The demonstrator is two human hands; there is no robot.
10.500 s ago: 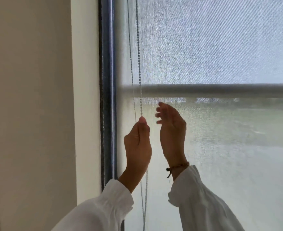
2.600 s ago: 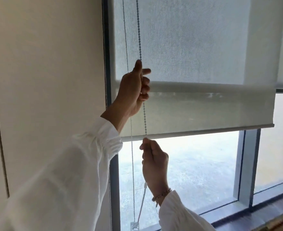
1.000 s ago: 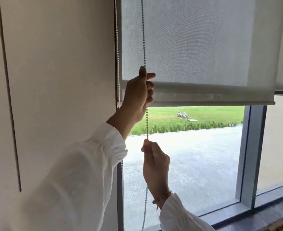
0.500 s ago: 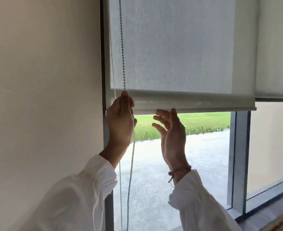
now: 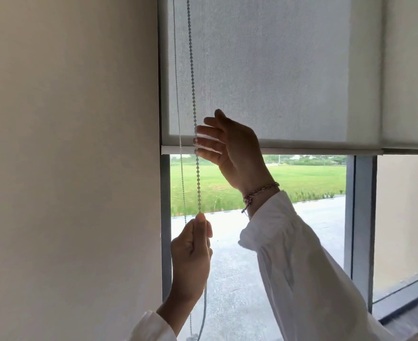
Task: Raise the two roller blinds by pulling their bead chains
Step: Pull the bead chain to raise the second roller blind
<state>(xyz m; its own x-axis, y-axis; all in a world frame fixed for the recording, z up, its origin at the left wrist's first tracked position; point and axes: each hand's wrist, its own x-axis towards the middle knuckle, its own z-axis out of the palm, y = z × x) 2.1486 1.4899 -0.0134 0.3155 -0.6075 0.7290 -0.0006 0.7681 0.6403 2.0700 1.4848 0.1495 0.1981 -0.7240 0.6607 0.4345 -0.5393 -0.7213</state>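
Fingers of left hand pinched on bead chain, right hand spread open beside it; blind roughly half raised, neighbouring blind level with it.

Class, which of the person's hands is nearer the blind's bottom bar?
Right. The right hand is raised level with the bottom bar, fingers open at the chain; the left hand grips the chain well below it.

Left hand: was dropped below the blind's hem, closed on the bead chain.
Right hand: was lifted to hem lvl, fingers spread by chain.
Blind: was raised approx. halfway vs. start.
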